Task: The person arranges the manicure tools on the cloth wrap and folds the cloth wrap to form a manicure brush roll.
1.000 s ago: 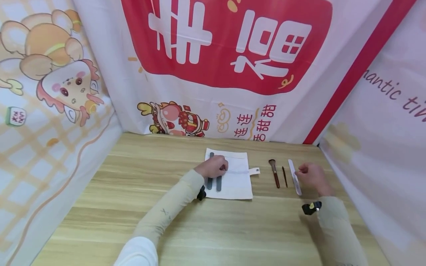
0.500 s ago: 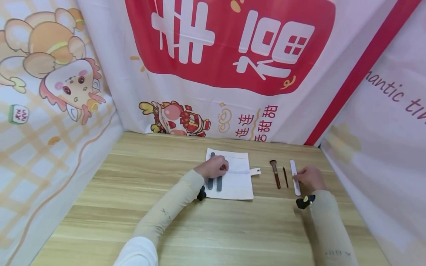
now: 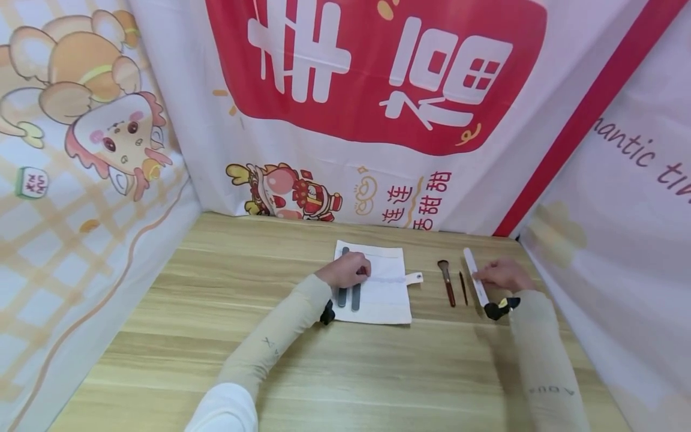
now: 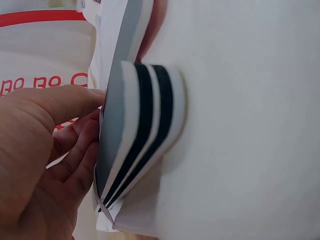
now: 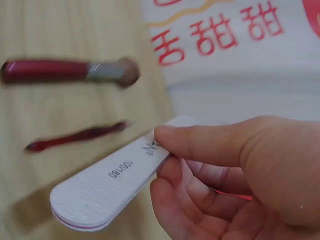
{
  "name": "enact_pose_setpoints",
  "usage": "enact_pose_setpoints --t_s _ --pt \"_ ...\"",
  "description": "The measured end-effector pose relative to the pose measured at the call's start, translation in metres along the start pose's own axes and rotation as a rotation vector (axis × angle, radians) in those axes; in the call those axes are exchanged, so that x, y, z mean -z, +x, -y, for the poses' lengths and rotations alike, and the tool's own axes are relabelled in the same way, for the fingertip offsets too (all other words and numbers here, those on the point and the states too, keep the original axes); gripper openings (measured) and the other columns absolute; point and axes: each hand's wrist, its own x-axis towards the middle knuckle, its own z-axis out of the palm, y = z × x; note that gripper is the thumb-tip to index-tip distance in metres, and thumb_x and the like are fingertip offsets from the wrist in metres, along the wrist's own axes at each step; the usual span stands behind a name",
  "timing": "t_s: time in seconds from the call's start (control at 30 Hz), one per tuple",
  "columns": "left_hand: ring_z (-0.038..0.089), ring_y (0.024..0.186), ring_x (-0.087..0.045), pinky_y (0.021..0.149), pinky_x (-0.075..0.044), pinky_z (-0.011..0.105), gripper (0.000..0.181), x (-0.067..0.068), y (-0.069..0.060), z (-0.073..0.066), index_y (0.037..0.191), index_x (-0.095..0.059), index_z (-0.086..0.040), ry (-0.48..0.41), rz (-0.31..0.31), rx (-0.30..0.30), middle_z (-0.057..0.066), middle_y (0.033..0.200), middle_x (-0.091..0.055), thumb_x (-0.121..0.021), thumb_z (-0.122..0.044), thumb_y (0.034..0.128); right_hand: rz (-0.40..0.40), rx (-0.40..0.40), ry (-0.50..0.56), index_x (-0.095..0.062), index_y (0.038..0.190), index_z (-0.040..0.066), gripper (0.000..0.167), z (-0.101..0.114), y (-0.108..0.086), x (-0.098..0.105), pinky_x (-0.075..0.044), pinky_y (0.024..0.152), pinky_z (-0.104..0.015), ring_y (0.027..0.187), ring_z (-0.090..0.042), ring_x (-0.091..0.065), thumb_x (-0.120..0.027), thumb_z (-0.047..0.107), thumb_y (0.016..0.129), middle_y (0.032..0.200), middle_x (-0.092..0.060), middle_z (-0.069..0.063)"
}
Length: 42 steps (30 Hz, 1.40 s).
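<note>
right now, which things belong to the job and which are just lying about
In the job:
white nail file, pinched in the right hand
white pouch, at the left hand
two gray files on it

Apparently just lying about:
brush
thin dark-red tool

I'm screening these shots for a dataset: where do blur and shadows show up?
Right wrist: brush and thin red tool blurred, though "100/180" on the white file is legible; head: soft shadow on the table beside the right sleeve; left wrist: faint shadow beside the striped-edge grey file.

two files [image 3: 355, 298] on case [image 3: 384, 302] | brush [image 3: 446, 283] right of case | tool [image 3: 463, 288] between brush and nail file [image 5: 112, 182]
</note>
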Motion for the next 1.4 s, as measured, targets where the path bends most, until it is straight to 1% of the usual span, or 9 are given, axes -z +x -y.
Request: enact_pose_setpoints --t_s 0.17,0.33,0.53,0.67,0.77,0.97,1.1,1.23,1.4 --pt "0.014 0.092 -0.062 0.090 -0.054 0.032 0.010 0.000 0.000 0.001 0.100 -0.077 -0.010 0.013 0.007 0.016 0.002 0.101 -0.073 -0.068 -0.006 0.1010 0.042 0.068 0.071 -0.068 0.120 -0.005 0.040 0.030 0.006 0.001 -0.061 0.096 -0.043 0.090 -0.009 -0.071 -0.076 0.027 0.098 0.105 -0.077 -0.005" --pt "0.014 0.090 -0.061 0.089 -0.053 0.031 0.009 0.001 0.000 0.001 0.099 -0.076 -0.009 0.016 0.005 0.018 0.002 0.099 -0.072 -0.068 -0.006 0.1010 0.068 0.096 0.113 -0.065 0.126 -0.004 0.042 0.063 0.017 -0.014 -0.060 0.100 -0.043 0.096 -0.011 -0.072 -0.075 0.027 0.099 0.111 -0.074 -0.007" --pt "0.012 0.089 -0.060 0.088 -0.053 0.030 0.009 0.002 0.002 0.003 0.098 -0.076 -0.010 0.022 0.007 0.017 0.000 0.097 -0.072 -0.068 -0.007 0.1009 0.056 0.109 0.164 -0.065 0.131 -0.002 0.044 0.107 0.035 -0.052 -0.053 0.109 -0.051 0.102 -0.018 -0.072 -0.075 0.027 0.099 0.120 -0.072 -0.012" --pt "0.012 0.089 -0.060 0.088 -0.052 0.029 0.009 0.002 0.004 0.005 0.097 -0.075 -0.011 0.021 0.011 0.012 -0.001 0.095 -0.071 -0.068 -0.007 0.1005 0.072 0.182 0.300 -0.068 0.127 -0.003 0.036 0.128 0.048 -0.082 -0.052 0.109 -0.054 0.098 -0.017 -0.075 -0.076 0.017 0.098 0.111 -0.078 -0.008" --pt "0.012 0.089 -0.061 0.088 -0.053 0.029 0.009 0.001 0.006 0.006 0.097 -0.076 -0.011 0.025 0.014 -0.010 0.000 0.095 -0.072 -0.069 -0.008 0.1003 0.040 0.193 0.369 -0.072 0.122 0.000 0.032 0.139 0.056 -0.105 -0.056 0.106 -0.052 0.092 -0.015 -0.075 -0.079 0.016 0.095 0.102 -0.080 -0.003" --pt "0.010 0.085 -0.060 0.085 -0.052 0.027 0.011 -0.003 0.009 0.008 0.092 -0.074 -0.014 0.038 0.001 -0.015 -0.003 0.090 -0.071 -0.069 -0.008 0.0997 -0.079 0.200 0.522 -0.075 0.118 -0.002 0.033 0.146 0.079 -0.148 -0.062 0.091 -0.038 0.085 -0.011 -0.072 -0.083 0.017 0.092 0.093 -0.078 0.000" --pt "0.011 0.082 -0.059 0.082 -0.051 0.026 0.012 -0.004 0.009 0.008 0.090 -0.075 -0.010 0.042 -0.024 -0.049 -0.001 0.086 -0.070 -0.069 -0.006 0.0991 -0.164 0.201 0.648 -0.075 0.117 -0.003 0.030 0.143 0.089 -0.168 -0.063 0.085 -0.034 0.080 -0.009 -0.070 -0.082 0.013 0.092 0.088 -0.076 0.002" --pt "0.011 0.081 -0.058 0.081 -0.050 0.026 0.012 -0.004 0.008 0.006 0.090 -0.076 -0.007 0.041 -0.039 -0.076 -0.001 0.085 -0.069 -0.069 -0.005 0.0992 -0.222 0.181 0.665 -0.075 0.116 -0.001 0.026 0.137 0.092 -0.181 -0.062 0.081 -0.028 0.082 -0.006 -0.069 -0.081 0.012 0.093 0.093 -0.076 0.001" --pt "0.010 0.081 -0.058 0.081 -0.049 0.026 0.015 -0.004 0.007 0.007 0.088 -0.074 -0.008 0.037 -0.043 -0.066 -0.002 0.084 -0.067 -0.067 -0.005 0.1004 -0.213 0.148 0.664 -0.076 0.117 -0.001 0.027 0.134 0.096 -0.189 -0.060 0.076 -0.023 0.082 -0.006 -0.069 -0.080 0.013 0.094 0.099 -0.076 -0.003"
